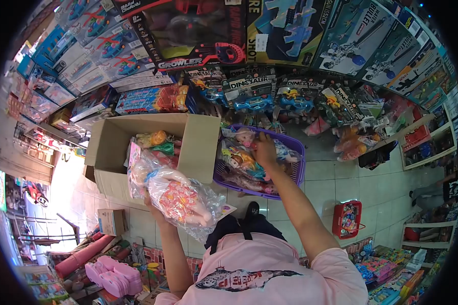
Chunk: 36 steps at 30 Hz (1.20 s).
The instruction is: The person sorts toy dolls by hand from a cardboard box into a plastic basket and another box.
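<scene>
A doll in a clear plastic bag (180, 195) lies over my left hand (151, 203), which is closed on it in front of an open cardboard box (201, 147). More bagged dolls (160, 142) are inside that box. To the right stands a purple basket (301, 162) holding several bagged dolls (239, 157). My right hand (264, 151) reaches down into the basket, among the dolls near its back. Its fingertips are partly hidden, and I cannot make out whether they grip anything.
Boxed toys (285, 30) and hanging dinosaur packs (249, 89) line the shelf ahead. A red basket (347, 219) stands on the tiled floor at right. Pink items (114, 274) and a small carton (112, 222) are at lower left. Part of another person (435, 190) shows at far right.
</scene>
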Available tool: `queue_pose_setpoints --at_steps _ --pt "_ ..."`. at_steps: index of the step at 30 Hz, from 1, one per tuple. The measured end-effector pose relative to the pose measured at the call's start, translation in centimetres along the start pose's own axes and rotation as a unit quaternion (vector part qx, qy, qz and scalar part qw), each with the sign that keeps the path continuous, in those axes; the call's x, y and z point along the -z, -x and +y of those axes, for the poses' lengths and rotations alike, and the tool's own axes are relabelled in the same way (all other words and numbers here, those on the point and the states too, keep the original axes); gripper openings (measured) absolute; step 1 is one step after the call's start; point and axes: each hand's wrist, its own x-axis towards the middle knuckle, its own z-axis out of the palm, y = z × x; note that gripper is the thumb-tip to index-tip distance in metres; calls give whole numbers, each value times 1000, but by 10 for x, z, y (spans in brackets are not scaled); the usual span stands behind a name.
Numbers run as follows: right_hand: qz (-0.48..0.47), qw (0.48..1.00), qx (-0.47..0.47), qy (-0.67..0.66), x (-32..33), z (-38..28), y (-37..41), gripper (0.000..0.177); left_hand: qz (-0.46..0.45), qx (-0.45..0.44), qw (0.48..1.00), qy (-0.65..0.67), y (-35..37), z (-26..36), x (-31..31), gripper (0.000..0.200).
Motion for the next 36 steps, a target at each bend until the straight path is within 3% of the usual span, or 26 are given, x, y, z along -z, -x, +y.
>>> queue_pose_setpoints --at_steps 4,7,9,10,12,14,16,17,19,20,21,23,25,27,28,33,35,36 --pt "-36 999 10 17 -2 6 -2 46 42 -11 999 -12 5 -10 -16 79" --pt "-111 992 18 -62 0 18 -3 47 59 -22 998 -28 7 -17 -45 77" --pt "-138 948 -75 -278 10 20 -3 46 56 -20 998 -36 5 -19 -55 75" --pt "-136 948 -75 -278 24 17 1 46 43 -25 998 -50 0 -24 -53 73" --pt "-71 906 7 -416 81 -1 21 50 17 -29 998 -51 -10 -41 -36 66" --pt "-95 867 -35 -488 143 -28 40 57 18 -54 993 -100 -16 -51 -51 63" --pt "-110 857 -17 -503 190 -53 60 79 35 -90 986 -135 -22 -65 -78 60" --pt "-108 857 -19 -503 194 -59 68 79 94 -65 971 -209 -24 -74 -89 61" --pt "6 918 97 -384 200 -74 80 101 72 -115 930 -342 -23 -89 -119 58" --pt "4 936 104 -335 206 -80 79 119 69 -114 930 -342 -23 -99 -128 58" --pt "6 937 102 -334 203 -78 80 119 34 -93 936 -338 -23 -108 -134 56" --pt "15 928 -24 -372 183 -69 83 123 -2 -69 940 -334 -21 -117 -147 54" --pt "7 911 -51 -410 159 -44 92 122 -74 -61 914 -395 -12 -108 -168 52" --pt "-6 835 -47 -548 139 -19 104 116 -86 -95 916 -379 -7 -105 -177 52" --pt "0 772 -71 -632 133 -13 109 108 -78 -79 919 -377 -4 -105 -174 51" --pt "-2 821 -97 -563 147 19 128 93 0 -15 934 -356 -9 -97 -113 48" --pt "-3 832 -74 -550 149 24 129 81 62 -95 939 -325 -14 -82 -93 43" --pt "-7 832 -76 -550 153 21 127 81 66 -92 939 -325 -15 -73 -87 43"
